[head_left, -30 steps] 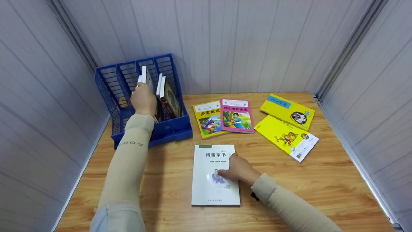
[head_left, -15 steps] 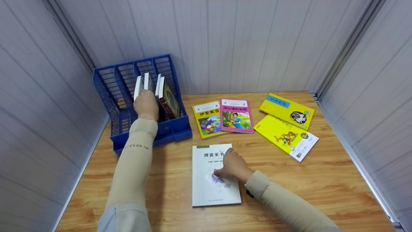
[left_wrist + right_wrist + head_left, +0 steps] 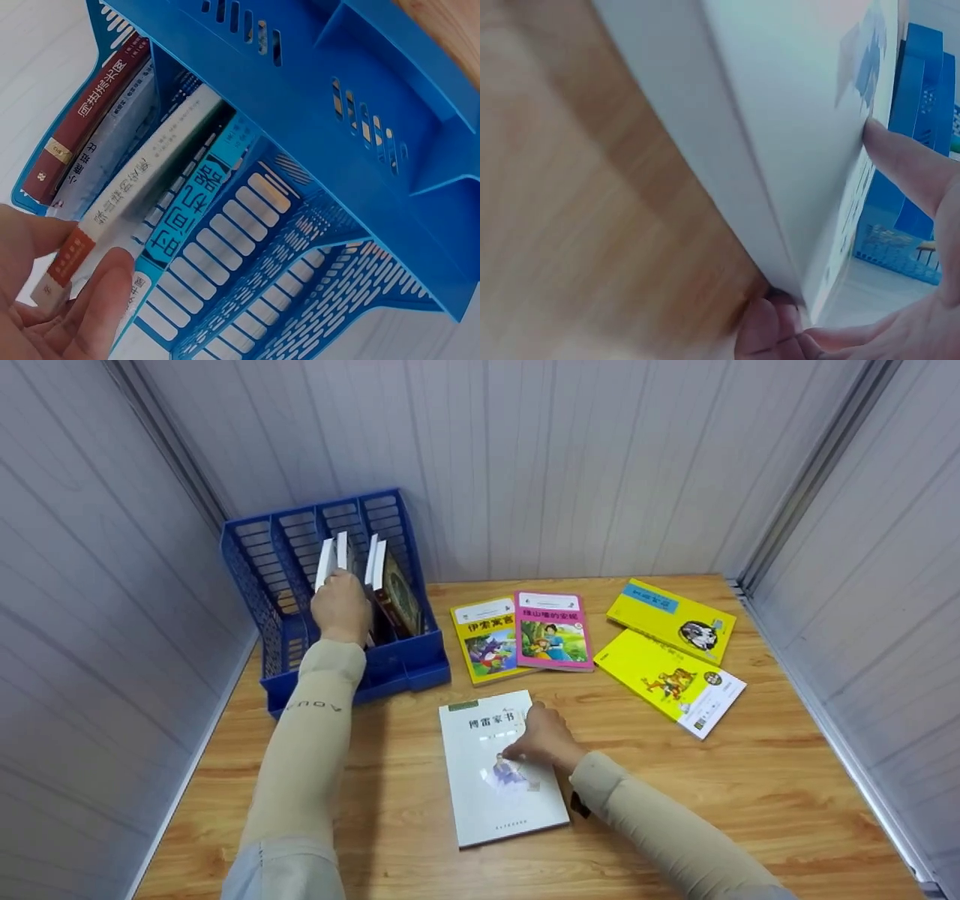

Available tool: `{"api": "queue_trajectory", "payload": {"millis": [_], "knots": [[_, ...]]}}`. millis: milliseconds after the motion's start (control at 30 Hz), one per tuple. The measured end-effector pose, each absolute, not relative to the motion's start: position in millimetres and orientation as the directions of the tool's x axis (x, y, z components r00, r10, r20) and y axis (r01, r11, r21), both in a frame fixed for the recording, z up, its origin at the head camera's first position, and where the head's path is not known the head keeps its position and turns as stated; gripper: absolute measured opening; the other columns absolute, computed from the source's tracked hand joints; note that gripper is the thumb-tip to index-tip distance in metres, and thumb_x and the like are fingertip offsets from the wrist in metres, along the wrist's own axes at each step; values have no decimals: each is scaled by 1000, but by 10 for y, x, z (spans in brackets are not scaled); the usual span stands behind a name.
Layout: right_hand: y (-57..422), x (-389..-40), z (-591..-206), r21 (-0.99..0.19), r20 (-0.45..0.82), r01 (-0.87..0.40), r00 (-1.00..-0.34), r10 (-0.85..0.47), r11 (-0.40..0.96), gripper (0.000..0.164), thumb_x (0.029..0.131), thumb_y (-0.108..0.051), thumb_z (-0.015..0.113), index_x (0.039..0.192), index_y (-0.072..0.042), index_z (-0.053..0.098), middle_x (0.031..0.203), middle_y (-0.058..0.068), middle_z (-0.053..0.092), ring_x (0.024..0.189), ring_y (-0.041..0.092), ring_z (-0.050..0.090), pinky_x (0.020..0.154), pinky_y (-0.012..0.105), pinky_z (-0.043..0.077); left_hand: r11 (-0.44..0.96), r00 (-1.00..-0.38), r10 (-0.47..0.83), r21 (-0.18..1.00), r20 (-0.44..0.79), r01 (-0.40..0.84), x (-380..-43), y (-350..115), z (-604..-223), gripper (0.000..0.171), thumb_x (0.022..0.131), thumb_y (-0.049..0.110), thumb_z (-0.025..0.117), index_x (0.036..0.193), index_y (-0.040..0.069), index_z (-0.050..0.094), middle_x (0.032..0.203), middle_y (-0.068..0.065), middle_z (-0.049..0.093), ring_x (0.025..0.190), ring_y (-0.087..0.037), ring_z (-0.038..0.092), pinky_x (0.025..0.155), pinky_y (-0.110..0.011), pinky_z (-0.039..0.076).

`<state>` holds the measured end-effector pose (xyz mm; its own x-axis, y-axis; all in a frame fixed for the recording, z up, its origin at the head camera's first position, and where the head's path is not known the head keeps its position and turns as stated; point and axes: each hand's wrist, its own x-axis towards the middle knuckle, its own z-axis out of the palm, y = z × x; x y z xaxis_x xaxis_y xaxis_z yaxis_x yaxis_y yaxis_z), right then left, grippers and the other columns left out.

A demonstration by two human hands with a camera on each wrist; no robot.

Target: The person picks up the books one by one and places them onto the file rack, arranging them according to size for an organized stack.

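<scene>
In the left wrist view, my left hand [image 3: 71, 315] holds a white-spined book [image 3: 139, 169] with an orange band, thumb on one side and fingers on the other. That book stands in a blue file rack [image 3: 405, 656], beside a turquoise-spined book [image 3: 187, 199]. On the table, my right hand [image 3: 547, 736] grips the right edge of a white paperback book [image 3: 499, 810] with a small figure on its cover. Its thumb presses the cover, while the other fingers curl at the book's edge in the right wrist view.
A dark red-spined book [image 3: 82, 120] stands in the rack's rightmost slot. Behind the white paperback lie a yellow book [image 3: 484, 649] and an overlapping pink book [image 3: 555, 634]. Two more yellow books, one upper [image 3: 675, 619] and one lower [image 3: 660, 679], lie at right. Panelled walls enclose the table.
My left hand has come down and slightly right, with the held book now lower in the rack. Under my right hand the white paperback has turned a little counter-clockwise.
</scene>
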<state>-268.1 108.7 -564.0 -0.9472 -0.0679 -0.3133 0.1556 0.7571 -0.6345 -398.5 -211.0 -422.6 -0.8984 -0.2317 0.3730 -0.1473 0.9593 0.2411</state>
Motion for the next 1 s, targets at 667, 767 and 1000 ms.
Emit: {"api": "queue_trajectory", "payload": {"millis": [667, 767, 1000], "knots": [[1220, -2759, -5719, -878, -284, 158, -932, -227, 451, 72, 74, 9, 85, 137, 0, 52, 118, 18, 69, 94, 28, 74, 80, 43, 67, 984, -892, -157, 145, 424, -104, -3693, -2241, -3948, 48, 112, 23, 48, 138, -15, 63, 90, -35, 75, 72, -47, 75, 60, -57, 62], [1259, -2758, -5733, -911, -286, 186, -928, -240, 367, 65, 81, 7, 79, 138, 2, 49, 119, 20, 69, 91, 27, 74, 77, 41, 67, 984, -872, -149, 154, 467, -86, -3635, -2229, -3939, 48, 111, 27, 52, 136, -13, 64, 85, -33, 74, 67, -45, 73, 55, -55, 59], [1413, -2811, -5742, -931, -291, 230, -936, -199, 282, 59, 98, -1, 69, 152, 0, 48, 123, 22, 72, 91, 25, 76, 80, 37, 66, 985, -817, -64, 168, 573, 40, -3502, -2153, -3967, 46, 111, 35, 58, 116, -9, 68, 71, -25, 69, 53, -40, 64, 45, -49, 48]]}}
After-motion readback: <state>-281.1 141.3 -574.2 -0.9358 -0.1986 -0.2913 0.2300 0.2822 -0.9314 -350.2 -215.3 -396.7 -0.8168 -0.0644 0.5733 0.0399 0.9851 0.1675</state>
